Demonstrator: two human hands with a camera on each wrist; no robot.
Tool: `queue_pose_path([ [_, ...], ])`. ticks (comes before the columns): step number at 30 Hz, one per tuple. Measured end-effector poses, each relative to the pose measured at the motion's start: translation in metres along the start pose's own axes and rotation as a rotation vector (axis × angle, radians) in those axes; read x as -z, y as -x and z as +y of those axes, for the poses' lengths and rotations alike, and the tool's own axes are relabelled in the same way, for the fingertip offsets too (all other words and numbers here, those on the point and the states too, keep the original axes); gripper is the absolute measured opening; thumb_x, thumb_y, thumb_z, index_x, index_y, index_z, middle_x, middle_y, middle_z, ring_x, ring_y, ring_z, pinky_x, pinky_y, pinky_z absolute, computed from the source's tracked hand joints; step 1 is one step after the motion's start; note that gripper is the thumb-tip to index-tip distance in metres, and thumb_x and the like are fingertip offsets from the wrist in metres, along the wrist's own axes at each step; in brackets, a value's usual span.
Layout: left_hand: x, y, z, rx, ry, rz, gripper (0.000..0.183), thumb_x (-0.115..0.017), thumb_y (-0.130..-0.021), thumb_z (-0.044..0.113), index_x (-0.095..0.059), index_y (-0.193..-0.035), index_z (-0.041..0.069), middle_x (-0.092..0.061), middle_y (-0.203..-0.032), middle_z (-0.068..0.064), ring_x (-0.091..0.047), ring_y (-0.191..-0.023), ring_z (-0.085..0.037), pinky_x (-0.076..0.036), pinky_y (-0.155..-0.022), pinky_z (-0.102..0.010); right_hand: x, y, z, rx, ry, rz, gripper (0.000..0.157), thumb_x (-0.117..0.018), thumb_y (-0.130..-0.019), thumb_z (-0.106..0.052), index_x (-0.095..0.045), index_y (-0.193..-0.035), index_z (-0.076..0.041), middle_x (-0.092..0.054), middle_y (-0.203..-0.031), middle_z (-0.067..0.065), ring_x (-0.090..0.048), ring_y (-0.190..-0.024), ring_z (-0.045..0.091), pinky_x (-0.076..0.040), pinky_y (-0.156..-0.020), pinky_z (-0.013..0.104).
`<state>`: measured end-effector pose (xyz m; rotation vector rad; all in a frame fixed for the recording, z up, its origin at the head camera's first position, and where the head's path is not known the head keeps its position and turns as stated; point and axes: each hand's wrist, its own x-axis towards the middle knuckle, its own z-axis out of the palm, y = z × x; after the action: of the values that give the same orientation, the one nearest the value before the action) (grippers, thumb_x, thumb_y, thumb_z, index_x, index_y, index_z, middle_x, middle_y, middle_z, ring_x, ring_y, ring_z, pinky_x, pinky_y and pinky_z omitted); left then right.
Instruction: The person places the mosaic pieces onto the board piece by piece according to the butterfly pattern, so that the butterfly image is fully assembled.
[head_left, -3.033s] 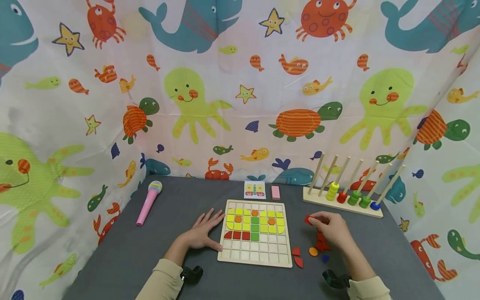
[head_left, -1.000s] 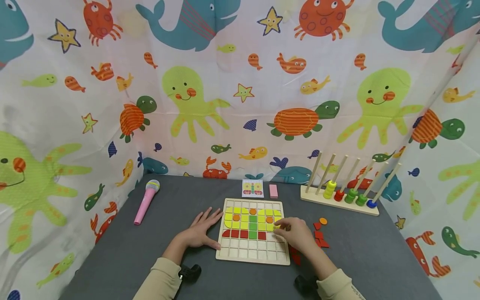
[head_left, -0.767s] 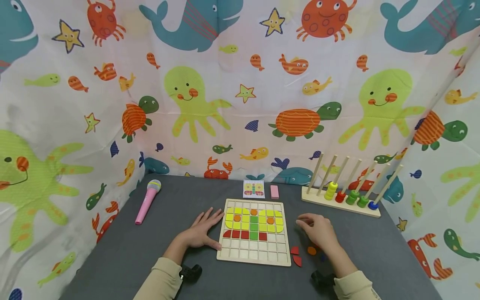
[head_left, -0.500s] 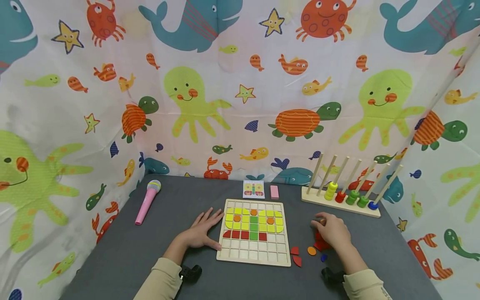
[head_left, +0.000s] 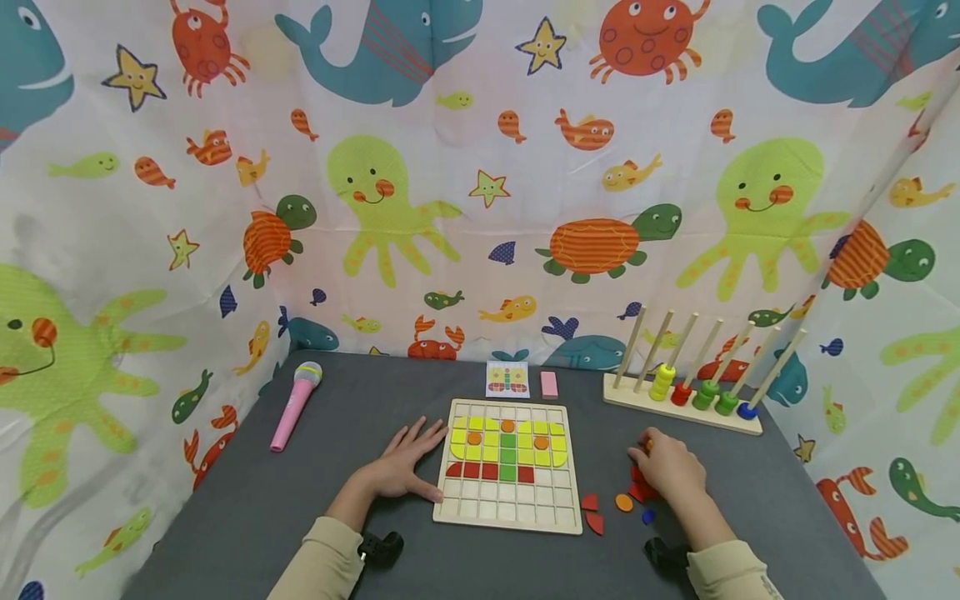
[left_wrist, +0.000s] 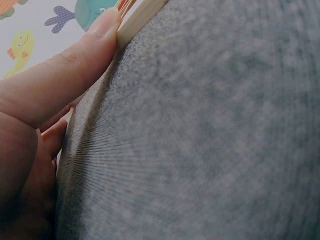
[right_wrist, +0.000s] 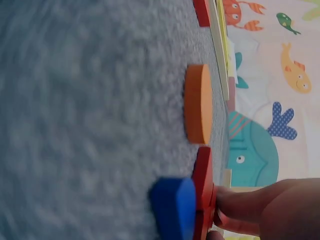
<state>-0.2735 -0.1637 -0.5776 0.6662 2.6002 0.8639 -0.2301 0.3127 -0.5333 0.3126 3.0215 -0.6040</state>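
Observation:
A wooden grid board (head_left: 487, 511) lies on the table, partly filled with yellow, orange, green and red pieces in a butterfly-like pattern. At its left edge rests my left hand (head_left: 401, 465), fingers spread and thumb against the rim; the left wrist view shows that thumb (left_wrist: 75, 70) touching the wood. My right hand (head_left: 671, 471) is bent over a cluster of red pieces (head_left: 637, 485) right of the board. In the right wrist view its thumb (right_wrist: 245, 202) meets the red pieces (right_wrist: 203, 175); whether it pinches one is hidden. An orange disc (head_left: 624, 502) and a blue piece (head_left: 648, 517) lie nearby.
Two loose red pieces (head_left: 592, 523) lie by the board's right edge. Behind the board are a picture card (head_left: 507, 379) and a pink block (head_left: 549, 384). A pegged bead stand (head_left: 682, 404) stands back right, a pink toy microphone (head_left: 296, 407) left.
My right hand carried a red piece to the board, and a red square now sits right of the green column. It then moved back right to the loose pieces. My left hand stayed.

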Motion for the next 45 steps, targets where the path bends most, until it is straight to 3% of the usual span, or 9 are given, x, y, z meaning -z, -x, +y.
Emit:
queue_pose_path([
  [7, -0.001, -0.002, 0.002, -0.018, -0.002, 0.01, 0.123, -0.082, -0.066, 0.069, -0.02, -0.163, 0.027, -0.011, -0.171, 0.004, 0.007, -0.158, -0.029, -0.001, -0.121, -0.064, -0.002, 0.0, -0.005, 0.057, -0.082, 0.068, 0.028, -0.078, -0.089, -0.019, -0.067, -0.106, -0.001, -0.07, -0.091, 0.015, -0.062, -0.074, 0.027, -0.052, -0.065, 0.047],
  [11, -0.001, 0.0, 0.004, -0.01, 0.0, 0.013, 0.123, -0.082, -0.066, 0.069, -0.021, -0.163, 0.026, -0.011, -0.171, 0.001, 0.006, -0.157, -0.033, -0.002, -0.12, -0.066, -0.002, -0.001, -0.01, 0.041, -0.168, 0.084, 0.026, -0.082, -0.085, -0.022, -0.068, -0.097, -0.004, -0.07, -0.086, 0.009, -0.061, -0.073, 0.023, -0.051, -0.065, 0.041],
  [16, 0.002, 0.004, 0.007, -0.009, 0.021, 0.016, 0.121, -0.083, -0.066, 0.067, -0.022, -0.163, 0.026, -0.013, -0.171, -0.002, 0.005, -0.157, -0.036, -0.002, -0.118, -0.069, -0.003, 0.0, -0.027, 0.053, -0.235, 0.05, 0.024, -0.081, -0.087, -0.029, -0.068, -0.092, -0.01, -0.07, -0.086, 0.006, -0.057, -0.072, 0.02, -0.046, -0.06, 0.032],
  [24, 0.003, 0.007, 0.009, -0.023, 0.036, 0.011, 0.12, -0.082, -0.068, 0.068, -0.022, -0.163, 0.027, -0.012, -0.171, -0.001, 0.005, -0.156, -0.037, -0.001, -0.118, -0.069, -0.011, 0.016, -0.07, 0.148, -0.346, -0.013, 0.02, -0.08, -0.088, -0.026, -0.067, -0.094, -0.011, -0.069, -0.08, 0.001, -0.055, -0.068, 0.017, -0.046, -0.058, 0.029],
  [30, 0.003, 0.006, 0.007, 0.002, 0.034, 0.007, 0.122, -0.083, -0.066, 0.068, -0.022, -0.163, 0.027, -0.012, -0.171, -0.001, 0.006, -0.157, -0.036, 0.0, -0.118, -0.069, -0.022, 0.03, -0.094, 0.244, -0.374, -0.049, 0.013, -0.073, -0.094, -0.02, -0.078, -0.104, -0.014, -0.074, -0.096, 0.0, -0.056, -0.077, 0.016, -0.048, -0.064, 0.029],
  [35, 0.002, 0.005, 0.005, 0.017, 0.021, 0.004, 0.123, -0.083, -0.065, 0.069, -0.021, -0.163, 0.028, -0.01, -0.171, 0.003, 0.008, -0.157, -0.032, -0.001, -0.12, -0.067, -0.031, 0.035, -0.104, 0.309, -0.367, -0.114, 0.015, -0.071, -0.094, -0.015, -0.08, -0.107, -0.016, -0.073, -0.1, -0.002, -0.057, -0.082, 0.014, -0.049, -0.071, 0.03],
  [40, 0.002, 0.002, 0.002, 0.011, 0.009, -0.003, 0.123, -0.082, -0.066, 0.069, -0.019, -0.163, 0.03, -0.008, -0.171, 0.007, 0.009, -0.158, -0.028, 0.0, -0.121, -0.065, -0.038, 0.038, -0.108, 0.302, -0.415, -0.169, 0.014, -0.073, -0.094, -0.016, -0.077, -0.107, -0.016, -0.072, -0.096, -0.004, -0.056, -0.081, 0.015, -0.049, -0.072, 0.029],
  [45, 0.001, 0.001, 0.001, 0.006, 0.007, 0.001, 0.122, -0.082, -0.066, 0.069, -0.019, -0.163, 0.03, -0.008, -0.171, 0.008, 0.009, -0.157, -0.026, 0.0, -0.121, -0.064, -0.038, 0.037, -0.105, 0.29, -0.412, -0.159, 0.013, -0.071, -0.095, -0.016, -0.078, -0.106, -0.017, -0.073, -0.102, -0.002, -0.056, -0.084, 0.016, -0.049, -0.073, 0.03],
])
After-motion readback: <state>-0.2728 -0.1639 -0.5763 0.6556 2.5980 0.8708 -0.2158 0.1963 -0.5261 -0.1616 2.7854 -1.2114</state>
